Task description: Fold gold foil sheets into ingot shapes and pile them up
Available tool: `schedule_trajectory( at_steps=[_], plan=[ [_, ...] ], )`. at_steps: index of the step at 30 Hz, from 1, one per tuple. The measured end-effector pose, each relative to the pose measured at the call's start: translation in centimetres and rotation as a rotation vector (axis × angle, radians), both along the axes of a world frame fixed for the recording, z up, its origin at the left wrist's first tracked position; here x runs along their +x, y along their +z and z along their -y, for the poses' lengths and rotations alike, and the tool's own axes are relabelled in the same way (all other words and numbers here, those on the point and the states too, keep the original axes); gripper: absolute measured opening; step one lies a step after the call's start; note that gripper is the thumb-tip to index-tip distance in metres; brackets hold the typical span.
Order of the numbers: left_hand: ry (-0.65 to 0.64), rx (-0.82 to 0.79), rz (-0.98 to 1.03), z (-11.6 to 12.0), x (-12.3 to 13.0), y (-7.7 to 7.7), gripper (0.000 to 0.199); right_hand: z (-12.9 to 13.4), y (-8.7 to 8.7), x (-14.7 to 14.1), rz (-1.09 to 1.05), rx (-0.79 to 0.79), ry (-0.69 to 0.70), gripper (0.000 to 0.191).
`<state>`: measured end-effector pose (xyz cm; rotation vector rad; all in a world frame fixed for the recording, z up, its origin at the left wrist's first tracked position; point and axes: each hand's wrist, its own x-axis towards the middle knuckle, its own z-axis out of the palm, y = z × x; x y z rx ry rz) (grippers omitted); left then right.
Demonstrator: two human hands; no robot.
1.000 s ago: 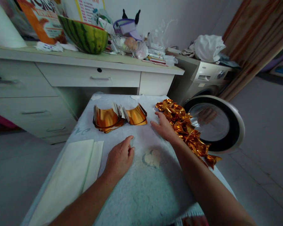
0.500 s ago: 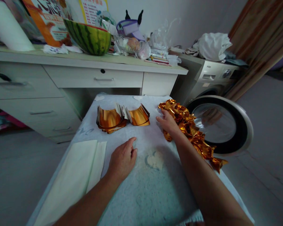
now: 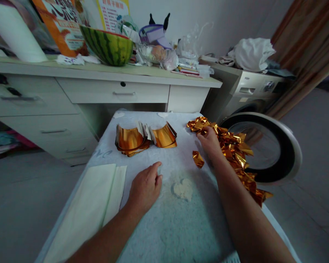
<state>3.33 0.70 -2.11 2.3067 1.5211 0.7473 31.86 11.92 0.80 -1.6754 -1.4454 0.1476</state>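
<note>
My left hand [image 3: 146, 186] rests on the cloth-covered table, empty, its index finger stretched out and the thumb apart. At the left edge of a long pile of folded gold foil pieces [image 3: 237, 149], my right hand [image 3: 210, 143] has its fingers bent around a foil piece; the far fingers are hidden. One loose gold foil piece [image 3: 198, 159] lies just left of my right wrist. Beyond my left hand stand two curved stacks of gold foil sheets, a left stack [image 3: 130, 138] and a right stack [image 3: 163, 137], their edges turned up.
A folded pale cloth [image 3: 85, 197] lies along the table's left side. Behind the table is a drawer counter [image 3: 142, 91] bearing a cut watermelon [image 3: 107, 45] and plastic bags. To the right, a washing machine's round door [image 3: 293, 146] hangs open close to the foil pile.
My right hand has shifted right and its fingers have bent in at the pile. The pile's middle has spread rightward, and one foil piece now lies apart. My left hand stays put.
</note>
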Motion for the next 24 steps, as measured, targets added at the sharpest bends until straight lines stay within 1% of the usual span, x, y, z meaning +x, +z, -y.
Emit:
schedule_trajectory(
  at_steps=[3, 5, 11, 15, 19, 21, 24],
  plan=[
    [-0.005, 0.004, 0.003, 0.0, 0.0, -0.1, 0.037, 0.1, 0.0, -1.0, 0.039, 0.052, -0.009, 0.047],
    [-0.003, -0.001, 0.002, 0.1, 0.0, 0.0, 0.036, 0.4, 0.1, -1.5, 0.05, 0.047, 0.008, 0.046],
    [0.002, -0.009, -0.016, 0.1, 0.1, 0.1, 0.036, 1.1, 0.2, -1.3, 0.056, -0.111, 0.021, 0.045],
    [-0.009, -0.002, -0.012, 0.0, 0.0, -0.1, 0.036, 1.1, 0.4, -0.4, 0.058, -0.162, 0.009, 0.049],
    [-0.012, -0.002, -0.009, 0.0, 0.0, -0.1, 0.036, 0.7, 1.1, 1.4, 0.057, -0.19, -0.02, 0.048],
    [-0.008, -0.005, -0.01, 0.0, 0.0, -0.1, 0.036, 0.5, 1.6, 2.4, 0.063, -0.177, -0.057, 0.045],
    [-0.006, -0.005, -0.005, 0.0, 0.0, 0.0, 0.036, 0.4, 2.5, 3.5, 0.083, -0.13, -0.148, 0.043]
  ],
)
